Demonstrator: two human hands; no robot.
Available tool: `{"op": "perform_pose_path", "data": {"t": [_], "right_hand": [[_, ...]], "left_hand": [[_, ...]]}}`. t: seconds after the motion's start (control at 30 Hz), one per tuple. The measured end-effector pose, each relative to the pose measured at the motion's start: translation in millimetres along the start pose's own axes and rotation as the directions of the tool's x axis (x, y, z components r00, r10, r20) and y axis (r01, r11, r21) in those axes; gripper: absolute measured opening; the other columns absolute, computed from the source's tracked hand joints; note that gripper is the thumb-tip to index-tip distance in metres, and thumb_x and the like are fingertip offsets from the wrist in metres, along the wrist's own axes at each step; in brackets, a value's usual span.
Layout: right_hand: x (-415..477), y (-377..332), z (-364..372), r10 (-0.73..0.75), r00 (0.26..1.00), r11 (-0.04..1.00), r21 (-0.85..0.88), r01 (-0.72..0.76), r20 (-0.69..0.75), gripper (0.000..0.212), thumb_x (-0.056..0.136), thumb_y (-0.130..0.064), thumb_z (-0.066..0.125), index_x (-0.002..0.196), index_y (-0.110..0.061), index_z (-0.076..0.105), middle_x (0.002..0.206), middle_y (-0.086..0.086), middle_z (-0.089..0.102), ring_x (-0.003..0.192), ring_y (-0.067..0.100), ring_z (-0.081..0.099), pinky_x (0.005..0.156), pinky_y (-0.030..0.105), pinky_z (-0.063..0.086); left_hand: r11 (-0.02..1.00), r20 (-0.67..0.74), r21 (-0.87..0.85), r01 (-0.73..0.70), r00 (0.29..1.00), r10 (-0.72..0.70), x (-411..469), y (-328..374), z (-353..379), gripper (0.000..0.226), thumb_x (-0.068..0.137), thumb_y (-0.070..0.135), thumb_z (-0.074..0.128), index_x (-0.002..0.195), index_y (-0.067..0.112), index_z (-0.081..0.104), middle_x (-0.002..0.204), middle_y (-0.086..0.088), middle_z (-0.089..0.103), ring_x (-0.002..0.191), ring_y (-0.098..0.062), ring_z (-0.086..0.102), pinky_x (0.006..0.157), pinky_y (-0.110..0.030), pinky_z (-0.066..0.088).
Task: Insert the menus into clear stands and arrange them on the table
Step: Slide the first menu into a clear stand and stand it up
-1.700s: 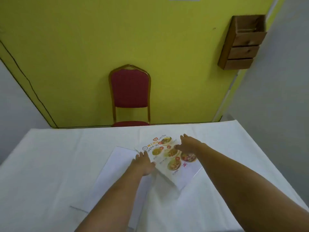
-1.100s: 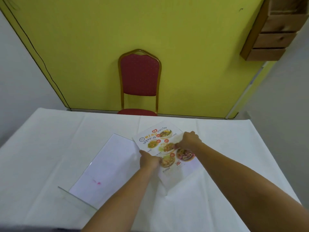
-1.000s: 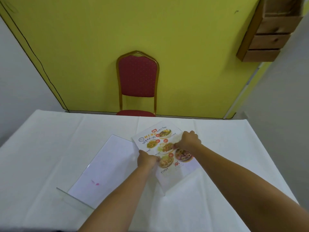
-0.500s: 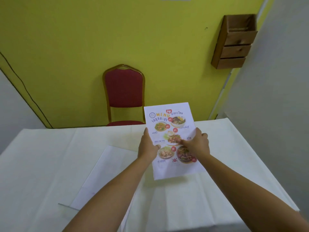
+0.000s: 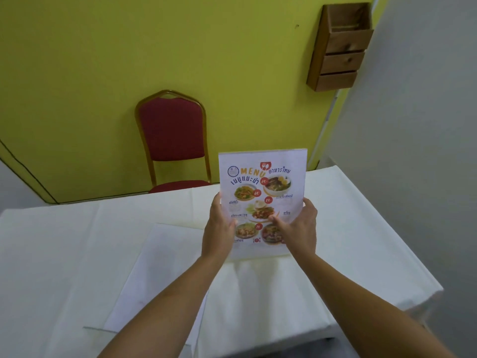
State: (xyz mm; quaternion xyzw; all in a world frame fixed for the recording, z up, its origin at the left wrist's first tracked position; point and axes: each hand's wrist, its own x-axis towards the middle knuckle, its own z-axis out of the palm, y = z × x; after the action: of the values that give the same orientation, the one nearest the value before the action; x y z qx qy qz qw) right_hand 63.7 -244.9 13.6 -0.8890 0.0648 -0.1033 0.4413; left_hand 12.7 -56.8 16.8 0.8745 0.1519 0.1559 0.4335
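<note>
Menu point(image 5: 262, 187) upright, long axis vertical, held above table point(image 5: 64, 254). Left hand point(image 5: 219, 223) pinches left edge, right hand point(image 5: 296, 228) right edge. Clear stand point(image 5: 154, 275) flat on table, below-left of menu, nearer left hand.

Yellow wall point(image 5: 180, 47), red chair point(image 5: 173, 130) against it, wooden wall rack point(image 5: 339, 47), grey side wall point(image 5: 413, 125)

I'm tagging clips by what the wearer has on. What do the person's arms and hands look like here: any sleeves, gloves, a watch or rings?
Both forearms are bare up to the frame's bottom edge; no sleeve shows. The left hand and right hand wear no gloves. No watch, bracelet or ring is visible on the wrists or fingers, though the fingers behind the sheet are hidden.
</note>
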Motion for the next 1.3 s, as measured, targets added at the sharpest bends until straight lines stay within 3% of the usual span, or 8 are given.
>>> {"op": "perform_pose_path", "data": {"t": [0.1,0.3,0.6,0.93,1.0,1.17,1.23,1.3], "right_hand": [[-7.0,9.3,1.2,-0.013,1.000,1.000,-0.003,0.013,-0.011,0.098,0.064,-0.054,0.083,0.139,-0.020,0.031,0.132,0.005,0.040,0.123,0.024,0.047,0.083,0.041,0.053],[-18.0,11.7,2.2,-0.007,1.000,0.998,0.062,0.009,-0.027,0.092,0.067,-0.046,0.085,0.138,-0.024,0.031,0.130,0.002,0.039,0.120,0.019,0.047,0.076,0.032,0.052],[-41.1,17.4,4.7,0.004,0.998,1.000,0.027,-0.002,-0.064,0.092,0.070,-0.049,0.081,0.139,-0.025,0.025,0.134,0.003,0.037,0.119,0.021,0.048,0.073,0.042,0.059],[-42.1,21.3,-0.8,-0.007,1.000,1.000,0.019,0.008,-0.016,0.090,0.073,-0.039,0.083,0.140,-0.026,0.024,0.135,0.003,0.036,0.120,0.021,0.049,0.074,0.043,0.060],[-44.4,20.8,-0.3,0.009,1.000,1.000,0.026,-0.009,-0.015,0.091,0.074,-0.034,0.083,0.143,-0.025,0.023,0.136,0.004,0.036,0.121,0.023,0.049,0.076,0.046,0.059],[-56.3,17.2,-0.4,0.046,0.999,0.998,0.034,-0.045,-0.010,0.098,0.075,-0.023,0.081,0.147,-0.032,0.015,0.141,0.000,0.034,0.124,0.020,0.048,0.081,0.045,0.058],[-63.9,16.6,-0.7,0.056,0.998,0.998,0.013,-0.057,0.013,0.103,0.074,-0.023,0.081,0.149,-0.032,0.011,0.144,0.000,0.033,0.126,0.020,0.046,0.083,0.047,0.057],[-73.0,17.5,0.2,0.064,0.998,0.998,-0.025,-0.063,0.028,0.105,0.075,-0.028,0.081,0.151,-0.027,0.009,0.149,0.001,0.032,0.132,0.022,0.040,0.090,0.049,0.053]], "left_hand": [[1.000,0.010,-0.014,-0.015,1.000,0.015,-9.3,-3.4,3.7,0.080,0.090,0.016,0.063,0.142,0.042,0.008,0.139,-0.001,0.045,0.108,-0.016,0.061,0.060,-0.026,0.055],[0.998,0.043,0.005,0.058,0.997,-0.058,-34.4,-16.7,14.5,0.090,0.091,0.013,0.062,0.145,0.044,-0.003,0.144,0.002,0.045,0.113,-0.018,0.059,0.069,-0.032,0.057],[0.997,0.068,0.001,0.079,0.995,-0.079,-35.8,-22.6,10.7,0.087,0.093,0.010,0.057,0.146,0.045,-0.003,0.141,0.007,0.047,0.107,-0.012,0.059,0.059,-0.020,0.051],[0.995,0.077,0.027,0.094,0.992,-0.096,-39.1,-20.9,7.8,0.088,0.092,0.010,0.058,0.144,0.045,-0.002,0.138,0.006,0.050,0.107,-0.016,0.060,0.064,-0.034,0.057],[0.995,0.111,0.034,0.092,0.989,-0.095,-37.5,-21.9,6.5,0.088,0.091,0.009,0.057,0.145,0.045,-0.003,0.136,0.007,0.051,0.098,-0.011,0.057,0.061,-0.030,0.054],[0.997,0.190,0.044,0.061,0.979,-0.069,-34.7,-30.8,2.6,0.089,0.090,0.006,0.056,0.144,0.047,-0.002,0.132,0.010,0.052,0.088,0.002,0.051,0.043,-0.005,0.041],[0.997,0.217,0.074,0.029,0.975,-0.045,-37.5,-31.4,-1.8,0.091,0.088,0.010,0.059,0.146,0.044,-0.002,0.134,0.007,0.051,0.093,-0.001,0.052,0.052,-0.010,0.049],[0.983,0.222,0.183,-0.016,0.975,-0.025,-40.4,-32.7,-6.6,0.095,0.086,0.017,0.066,0.150,0.035,-0.002,0.140,0.000,0.046,0.115,-0.016,0.051,0.082,-0.035,0.056]]}}
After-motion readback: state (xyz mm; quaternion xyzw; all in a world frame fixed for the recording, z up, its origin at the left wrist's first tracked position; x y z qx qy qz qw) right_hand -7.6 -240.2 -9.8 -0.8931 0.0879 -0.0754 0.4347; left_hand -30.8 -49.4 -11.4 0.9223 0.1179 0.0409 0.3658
